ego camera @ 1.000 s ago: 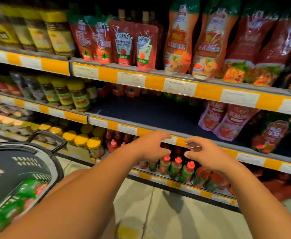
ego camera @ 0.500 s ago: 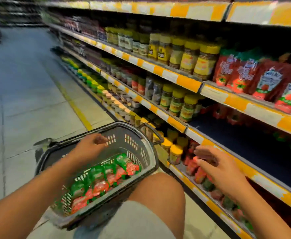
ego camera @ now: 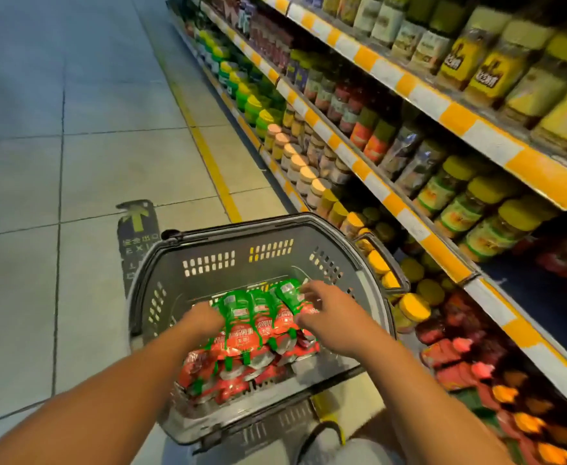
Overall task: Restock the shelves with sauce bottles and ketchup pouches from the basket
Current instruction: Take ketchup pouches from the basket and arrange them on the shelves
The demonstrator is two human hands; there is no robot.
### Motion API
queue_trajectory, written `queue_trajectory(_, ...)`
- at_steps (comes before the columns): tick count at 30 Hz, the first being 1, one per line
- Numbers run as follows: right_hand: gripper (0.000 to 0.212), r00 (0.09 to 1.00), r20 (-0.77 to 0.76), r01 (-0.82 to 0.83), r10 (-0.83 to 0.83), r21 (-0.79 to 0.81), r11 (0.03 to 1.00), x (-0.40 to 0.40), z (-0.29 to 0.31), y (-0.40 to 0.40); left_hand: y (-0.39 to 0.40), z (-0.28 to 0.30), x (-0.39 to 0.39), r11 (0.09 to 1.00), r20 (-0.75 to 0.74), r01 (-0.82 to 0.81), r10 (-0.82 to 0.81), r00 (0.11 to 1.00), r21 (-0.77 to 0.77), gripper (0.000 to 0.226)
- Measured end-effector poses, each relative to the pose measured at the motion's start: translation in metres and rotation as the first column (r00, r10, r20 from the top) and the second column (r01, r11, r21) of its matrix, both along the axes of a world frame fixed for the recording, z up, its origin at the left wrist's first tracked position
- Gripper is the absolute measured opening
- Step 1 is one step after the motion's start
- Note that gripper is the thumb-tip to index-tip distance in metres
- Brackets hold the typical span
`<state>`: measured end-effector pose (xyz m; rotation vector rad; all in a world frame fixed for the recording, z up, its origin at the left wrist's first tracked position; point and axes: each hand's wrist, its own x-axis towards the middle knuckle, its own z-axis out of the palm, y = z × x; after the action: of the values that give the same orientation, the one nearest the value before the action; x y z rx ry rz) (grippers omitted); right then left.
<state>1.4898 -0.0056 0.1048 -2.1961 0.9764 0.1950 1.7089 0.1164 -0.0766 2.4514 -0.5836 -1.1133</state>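
Both hands reach into the grey basket [ego camera: 241, 260] on the floor, left of the shelves [ego camera: 419, 226]. The left hand [ego camera: 201, 318] curls onto the red-and-green ketchup pouches [ego camera: 258, 327] heaped inside; whether it grips one I cannot tell. The right hand [ego camera: 329, 313] hovers spread-fingered, empty, over the pile's right side.

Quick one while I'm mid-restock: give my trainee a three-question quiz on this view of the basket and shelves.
1. True or false: both hands are inside the basket.
2. What fills the basket? A) glass jars B) ketchup pouches C) cans
3. The yellow floor line lies on the ___ side of the shelves in this view.

Key: 1 true: the left hand and right hand both reach onto the pouches. 2 B. 3 left.
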Motion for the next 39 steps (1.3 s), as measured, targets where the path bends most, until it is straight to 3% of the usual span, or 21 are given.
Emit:
queue_trajectory(7,0.064,0.983,-0.162,-0.058,0.092,0.203,0.977,0.042,-0.078,-0.001,-0.033,-0.053,-0.033,0.989,-0.087,0.014,-0.002,0.996,0.148,0.022)
queue_trajectory(16,0.051,0.989,-0.15,0.026,0.017,0.277,0.961,0.015,-0.106,-0.025,-0.047,-0.083,-0.044,0.936,0.033,-0.264,0.264,0.964,0.232,0.027)
queue_trajectory(22,0.051,0.99,-0.141,0.02,0.011,0.216,0.976,0.017,-0.117,-0.03,-0.055,-0.081,-0.047,0.89,-0.198,-0.447,0.456,0.867,0.093,0.018)
queue_trajectory(26,0.066,0.988,-0.149,-0.009,0.028,0.124,0.992,0.012,-0.12,-0.033,-0.06,-0.038,-0.04,0.743,-0.536,-0.67,0.568,0.625,0.005,0.01)
queue_trajectory(30,0.084,0.996,-0.083,-0.019,0.022,0.045,0.999,0.004,-0.119,-0.035,-0.043,0.033,-0.039,0.694,-0.789,-0.72,0.437,0.431,-0.009,0.006)
queue_trajectory(33,0.095,0.997,0.0,-0.076,0.076,0.003,0.997,0.005,-0.118,-0.031,-0.024,0.075,-0.047,0.744,-0.91,-0.668,0.277,0.308,0.0,0.015)
queue_trajectory(36,0.071,0.99,0.127,-0.072,0.069,0.02,0.997,0.009,-0.112,-0.029,-0.017,0.101,-0.051,0.778,-0.969,-0.628,0.139,0.206,-0.022,0.008)
queue_trajectory(37,0.06,0.986,0.158,-0.062,0.057,0.028,0.998,0.009,-0.11,-0.028,-0.018,0.105,-0.05,0.794,-0.973,-0.604,0.087,0.215,-0.062,0.013)
queue_trajectory(39,0.039,0.98,0.201,-0.011,0.008,0.012,1.0,0.009,-0.106,-0.028,-0.021,0.105,-0.04,0.834,-0.95,-0.52,-0.015,0.313,-0.185,0.033)
